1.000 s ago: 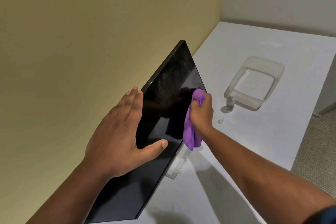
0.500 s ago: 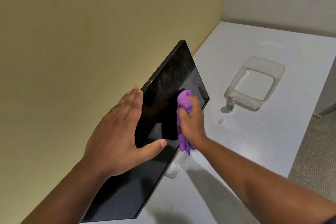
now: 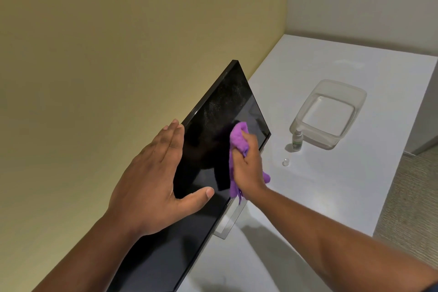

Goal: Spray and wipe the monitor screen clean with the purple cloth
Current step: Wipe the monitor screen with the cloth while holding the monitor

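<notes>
The monitor point(image 3: 227, 111) runs out of the frame at the bottom edge, and the left hand point(image 3: 156, 180) covers part of its top rim. The stand point(image 3: 228, 223) shows only partly. The label on the bottle point(image 3: 297, 141) is too small to read.

Monitor point(image 3: 213, 173) on table point(image 3: 331, 197) left; spray bottle point(image 3: 297, 140) against tub point(image 3: 328, 114) right, cap point(image 3: 286, 162) nearer.
</notes>
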Motion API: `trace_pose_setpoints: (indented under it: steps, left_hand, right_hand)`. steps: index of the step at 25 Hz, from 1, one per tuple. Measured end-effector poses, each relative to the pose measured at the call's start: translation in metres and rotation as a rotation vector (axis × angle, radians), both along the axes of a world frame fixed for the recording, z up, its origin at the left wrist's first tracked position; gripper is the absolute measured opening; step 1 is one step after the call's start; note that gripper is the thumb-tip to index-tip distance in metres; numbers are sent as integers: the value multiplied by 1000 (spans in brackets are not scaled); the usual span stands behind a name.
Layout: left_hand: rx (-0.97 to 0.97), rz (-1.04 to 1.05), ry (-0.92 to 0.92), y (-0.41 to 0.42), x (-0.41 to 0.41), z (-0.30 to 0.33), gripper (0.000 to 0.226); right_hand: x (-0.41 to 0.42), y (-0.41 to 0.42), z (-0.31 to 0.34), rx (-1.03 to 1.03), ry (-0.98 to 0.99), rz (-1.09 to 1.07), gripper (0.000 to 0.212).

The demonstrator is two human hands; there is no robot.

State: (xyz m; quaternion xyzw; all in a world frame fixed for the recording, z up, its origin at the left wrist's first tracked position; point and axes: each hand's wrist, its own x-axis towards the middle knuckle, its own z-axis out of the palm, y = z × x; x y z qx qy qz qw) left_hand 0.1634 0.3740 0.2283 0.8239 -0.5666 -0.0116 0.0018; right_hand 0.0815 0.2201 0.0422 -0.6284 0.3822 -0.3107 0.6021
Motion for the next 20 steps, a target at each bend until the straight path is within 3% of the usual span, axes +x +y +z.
trace_pose_setpoints:
  steps: [4,9,14,18,20]
  left_hand:
    - [4,-4,-13,1,-1,-1,114]
    - [-8,3,-5,2,0,-2,114]
    - [-11,3,-6,1,0,-1,113]
    - [-5,8,1,2,2,0,113]
    - [-9,7,11,2,1,0,114]
  right_hand:
    - [9,-61,-3,251,142,-248,33]
    - [13,-44,3,28,-18,-90,43]
    - [4,-67,-28,225,232,-179,29]
    - [20,-53,-3,23,66,-157,38]
    - [10,-43,-17,-6,84,-116,45]
